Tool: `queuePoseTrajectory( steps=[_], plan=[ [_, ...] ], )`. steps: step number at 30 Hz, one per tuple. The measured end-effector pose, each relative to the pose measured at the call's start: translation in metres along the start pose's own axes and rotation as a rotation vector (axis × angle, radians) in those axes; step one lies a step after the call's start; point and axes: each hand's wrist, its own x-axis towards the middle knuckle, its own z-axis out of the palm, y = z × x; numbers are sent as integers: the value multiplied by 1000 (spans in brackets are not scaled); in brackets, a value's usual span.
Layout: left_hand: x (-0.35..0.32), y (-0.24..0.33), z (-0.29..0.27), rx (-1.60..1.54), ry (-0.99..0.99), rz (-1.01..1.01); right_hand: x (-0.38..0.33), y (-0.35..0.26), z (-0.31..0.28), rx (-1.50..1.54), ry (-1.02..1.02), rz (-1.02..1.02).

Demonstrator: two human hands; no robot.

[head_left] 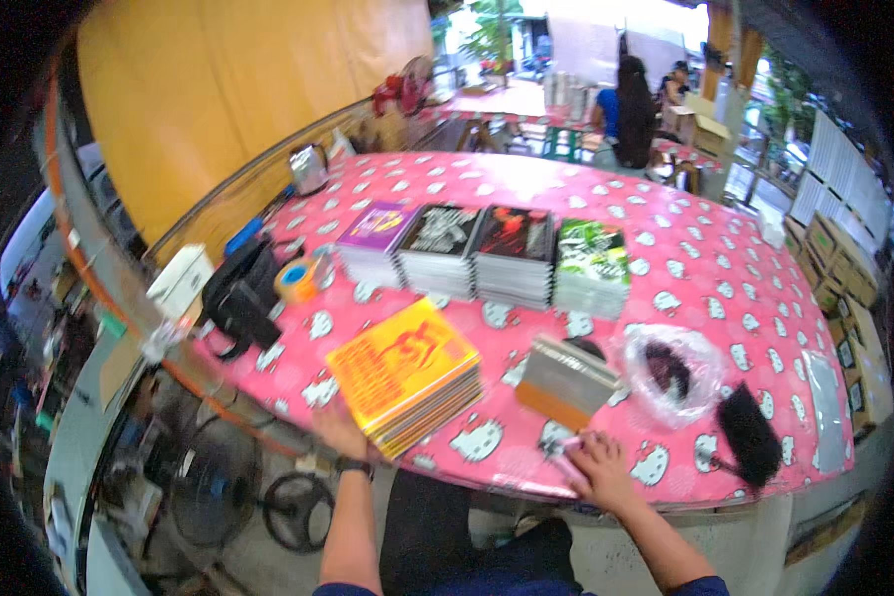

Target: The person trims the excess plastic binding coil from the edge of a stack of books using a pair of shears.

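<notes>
At the table's near edge, my left hand is beside a stack of yellow-covered booklets. Its fingers look stretched out along the stack's near left corner, though slightly blurred. My right hand is low over the tabletop, fingers bent around a small pale pinkish thing whose kind I cannot make out. Just beyond that hand sits a grey and orange block-shaped thing, tilted. Farther back, stacks of booklets form a row: purple, black and white, black and red, green and white.
The table has a pink patterned cover. A clear plastic bag with dark contents and a black fuzzy-looking item lie at right. Tape, a black bag and a kettle stand left. A person is far back.
</notes>
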Motion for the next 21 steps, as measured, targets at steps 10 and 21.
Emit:
queuePoseTrajectory(
  steps=[10, 21],
  plan=[
    [13, -4, -8, 210, -83, 104, 2, 9, -1, -2, -61, 65],
    [25, 7, -11, 319, -88, 142, 7, 11, -25, 89, -111, 92]
  ],
)
